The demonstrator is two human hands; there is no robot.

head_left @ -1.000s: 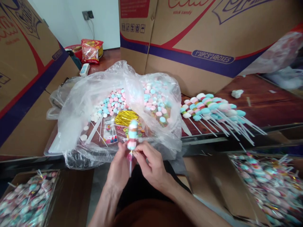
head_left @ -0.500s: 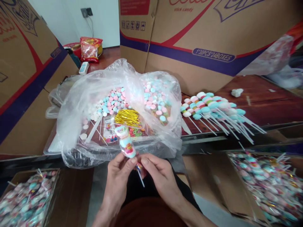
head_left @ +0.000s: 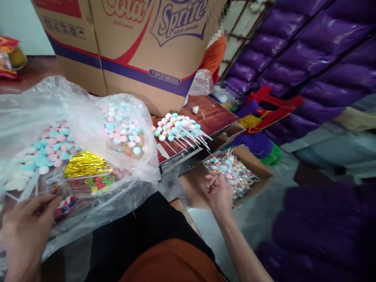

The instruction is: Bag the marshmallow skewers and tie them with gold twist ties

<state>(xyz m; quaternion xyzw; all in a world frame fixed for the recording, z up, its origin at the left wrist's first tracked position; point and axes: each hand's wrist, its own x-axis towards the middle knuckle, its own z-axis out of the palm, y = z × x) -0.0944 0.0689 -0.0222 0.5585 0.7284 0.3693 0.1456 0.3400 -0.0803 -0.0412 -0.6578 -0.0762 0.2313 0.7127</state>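
My right hand [head_left: 219, 192] reaches over the near-left edge of an open cardboard box [head_left: 194, 188] that holds many wrapped marshmallow sticks [head_left: 237, 172]. Its fingers are bent round the pale stick of a wrapped marshmallow pop [head_left: 214, 178], which blends into the pile behind. At the lower left, my left hand [head_left: 31, 219] lies over the table edge, thumb and forefinger a little apart, fingertips at the printed clear wrappers [head_left: 65, 205]. Gold twist ties [head_left: 86, 164] lie just beyond, beside colourful ring-shaped candies [head_left: 100, 183]. Loose pink, blue and white marshmallows [head_left: 54, 143] spread behind under a clear plastic sheet [head_left: 79, 113].
Unwrapped marshmallow skewers [head_left: 179, 127] are piled on the table's right part, sticks overhanging its edge. A tall printed carton [head_left: 123, 51] stands behind. Purple wrapped bundles [head_left: 282, 51] and a red bag [head_left: 264, 102] are at the right. Another person's orange sleeve [head_left: 216, 55] shows behind the carton.
The view has turned right. My hands, together on a wrapped marshmallow pop before, are now apart: the right has gone to the box, the left to the wrappers on the table.
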